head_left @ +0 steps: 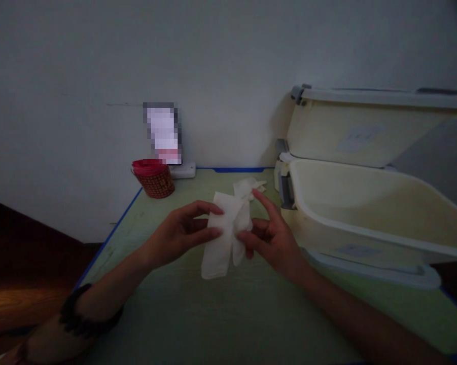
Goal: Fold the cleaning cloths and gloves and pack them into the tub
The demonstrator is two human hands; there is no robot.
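Between my hands, above the table, is a soft, thin white piece (219,238), folded and creased; whether it is a tissue or a glove I cannot tell. My left hand (190,225) pinches its left side between thumb and fingers. On the right edge, my right hand (268,233) grips a loose, rounded fold with the thumb and bent fingers, while its index finger stretches up and away. Just behind lies another crumpled white piece (244,187) with narrow, pointed ends, partly hidden by the held one and near my right index fingertip.
An off-white plastic bin (327,230) with its lid (335,132) raised stands at the right. At the back left are a small woven basket (155,183) with a red lining and a pixelated phone (164,133) on a white stand (184,171). A wall (228,76) closes off the green table (167,314).
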